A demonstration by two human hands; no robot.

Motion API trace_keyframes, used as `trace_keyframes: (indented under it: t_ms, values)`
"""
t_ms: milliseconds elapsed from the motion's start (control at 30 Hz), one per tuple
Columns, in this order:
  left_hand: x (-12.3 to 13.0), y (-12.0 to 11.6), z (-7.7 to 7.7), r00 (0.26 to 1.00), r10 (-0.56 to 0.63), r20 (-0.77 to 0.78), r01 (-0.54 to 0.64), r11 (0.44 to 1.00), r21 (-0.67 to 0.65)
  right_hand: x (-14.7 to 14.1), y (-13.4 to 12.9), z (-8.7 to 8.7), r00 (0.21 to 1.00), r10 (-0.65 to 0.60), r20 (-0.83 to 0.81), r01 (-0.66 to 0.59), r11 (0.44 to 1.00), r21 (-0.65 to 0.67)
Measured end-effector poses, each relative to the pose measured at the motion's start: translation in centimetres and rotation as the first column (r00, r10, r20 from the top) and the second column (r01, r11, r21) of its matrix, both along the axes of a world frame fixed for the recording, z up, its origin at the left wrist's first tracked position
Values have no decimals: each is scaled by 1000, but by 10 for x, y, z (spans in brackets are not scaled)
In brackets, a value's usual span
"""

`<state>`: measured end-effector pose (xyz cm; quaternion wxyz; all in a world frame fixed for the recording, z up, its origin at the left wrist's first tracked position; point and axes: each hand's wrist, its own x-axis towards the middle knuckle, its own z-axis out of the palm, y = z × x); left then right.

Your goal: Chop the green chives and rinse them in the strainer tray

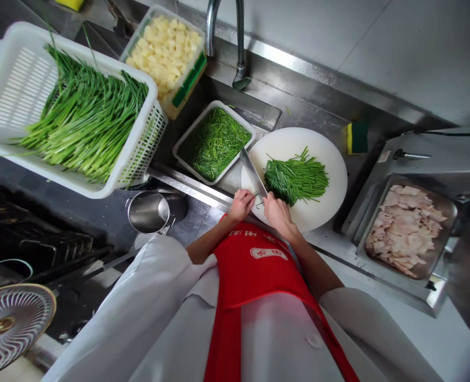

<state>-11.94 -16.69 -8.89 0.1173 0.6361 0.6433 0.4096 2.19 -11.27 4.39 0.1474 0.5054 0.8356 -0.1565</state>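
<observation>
My right hand (278, 212) grips a kitchen knife (254, 172) by its handle, which the fingers hide. Its blade points away from me, across the left part of a round white cutting board (330, 143). Just right of the blade lies a pile of cut garlic chives (298, 178). My left hand (242, 205) is closed at the board's near left edge, fingertips pinched together. A tiny green bit shows by those fingertips; whether they hold it is unclear. Beyond my left hand, a white basket (185, 167) of short-cut chives (221, 143) stands beside the board.
A large white basket (111, 185) of long chives (87, 116) stands at left, near a tub of diced potato (165, 48). A faucet (240, 48) rises behind. At right, a metal tray (453, 212) of sliced pale meat (406, 223) sits on a scale-like machine. A metal pot (149, 212) stands lower left.
</observation>
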Motion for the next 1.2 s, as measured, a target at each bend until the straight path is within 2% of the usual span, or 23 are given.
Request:
trace_keyframes:
  t_ms: [200, 300, 400, 533, 633, 733, 900, 967, 1067, 1200]
  values:
    - [4, 10, 3, 999, 3, -36, -4, 999, -35, 23, 23, 3, 998, -28, -60, 29, 999, 16]
    - [0, 7, 5, 998, 57, 5, -57, 998, -16, 42, 20, 7, 995, -77, -69, 83, 993, 81]
    - [-5, -4, 7, 995, 101, -6, -101, 993, -68, 59, 13, 11, 988, -105, -109, 120, 982, 144]
    - [2, -4, 16, 985, -12, -171, -14, 989, -150, 84, 6, 16, 968, -185, -170, 217, 957, 194]
    - [15, 20, 26, 962, -113, -250, 71, 983, -172, 113, 5, 19, 945, -271, -182, 314, 909, 273]
    - [27, 55, 34, 951, -155, -266, 114, 980, -164, 148, 5, 18, 918, -362, -161, 396, 849, 350]
    - [44, 102, 40, 903, -303, -306, 269, 952, -148, 196, -4, 3, 851, -509, -132, 519, 773, 365]
    - [49, 112, 40, 878, -332, -345, 293, 942, -161, 208, -11, -5, 828, -548, -120, 553, 761, 338]
    - [54, 122, 38, 871, -308, -383, 262, 950, -169, 215, -20, -17, 810, -576, -106, 579, 760, 294]
    - [56, 131, 34, 878, -297, -375, 259, 954, -149, 215, -28, -21, 804, -581, -124, 590, 756, 282]
